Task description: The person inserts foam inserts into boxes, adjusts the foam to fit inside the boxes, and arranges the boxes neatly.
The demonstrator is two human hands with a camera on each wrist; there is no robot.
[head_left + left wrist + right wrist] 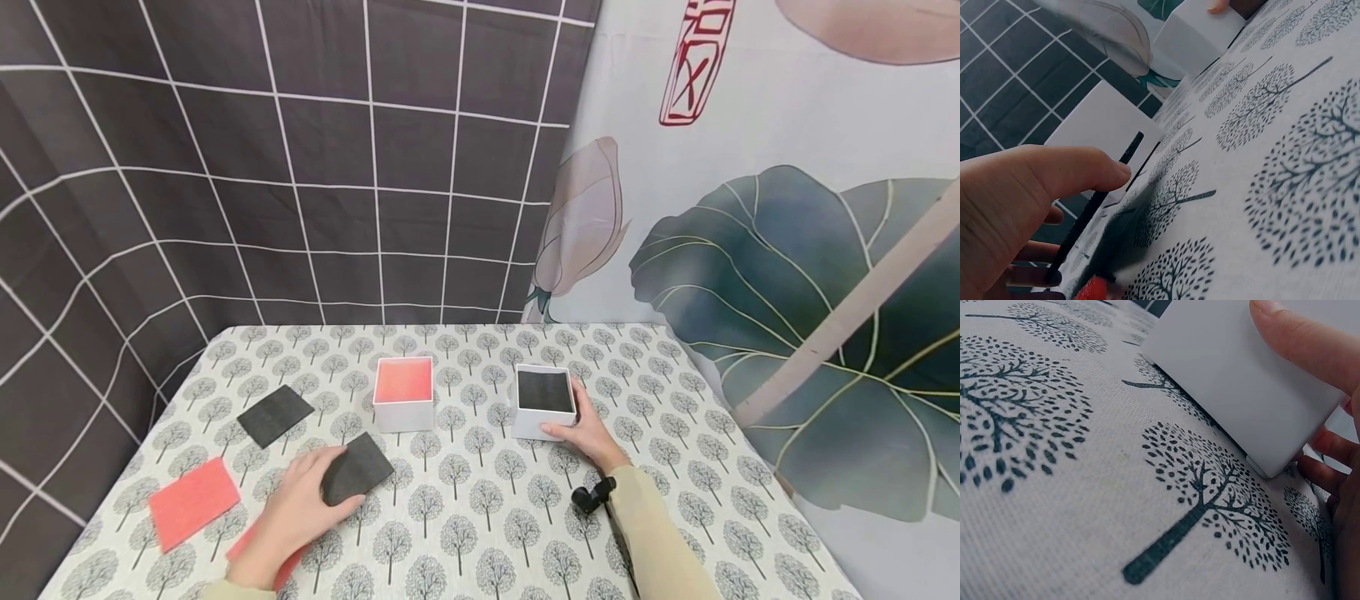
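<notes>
A thin, stiff black felt-like sheet (358, 468) is held between the thumb and fingers of my left hand (303, 497), above the cloth. The left wrist view shows that sheet (1094, 206) edge-on, with the thumb on one face and fingers on the other. My right hand (588, 429) grips the near right corner of a white open-topped box (542, 427), its thumb on the front wall. Black material (545, 390) shows inside this box. Up close, the right wrist view has the box (1229, 381) standing on the cloth, slightly covered by the thumb.
Left of the held box stands another white box (405, 418) with red material inside. Another black sheet (275, 415) and a red sheet (194, 503) lie at the left. A second red sheet (288, 567) is partly under my left wrist. Tree-print cloth (457, 533) covers the table.
</notes>
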